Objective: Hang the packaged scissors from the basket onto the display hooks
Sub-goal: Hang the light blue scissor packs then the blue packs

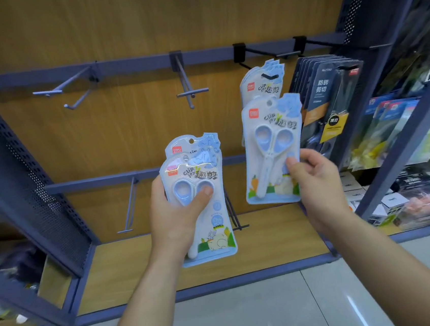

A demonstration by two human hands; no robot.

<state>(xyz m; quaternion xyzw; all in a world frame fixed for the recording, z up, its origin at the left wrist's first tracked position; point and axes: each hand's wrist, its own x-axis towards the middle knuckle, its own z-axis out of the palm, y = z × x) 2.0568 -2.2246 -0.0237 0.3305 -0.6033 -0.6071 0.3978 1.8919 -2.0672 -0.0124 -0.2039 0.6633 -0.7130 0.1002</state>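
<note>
My left hand (172, 212) grips a small stack of blue packaged scissors (199, 191), thumb across the front pack's handles. My right hand (316, 181) pinches a single blue scissors pack (271, 151) by its lower right edge and holds it upright. This pack's hang hole is just below a black display hook (252, 52) on the upper rail. Matching blue packs (264, 83) hang on that hook behind the held one. The basket is not in view.
Two bare grey hooks (67, 85) (187, 86) stick out of the upper rail to the left, and another hook (131, 206) hangs from the lower rail. Dark scissors packs (332, 102) hang at the right. A blue perforated upright (401, 127) borders stocked shelves further right.
</note>
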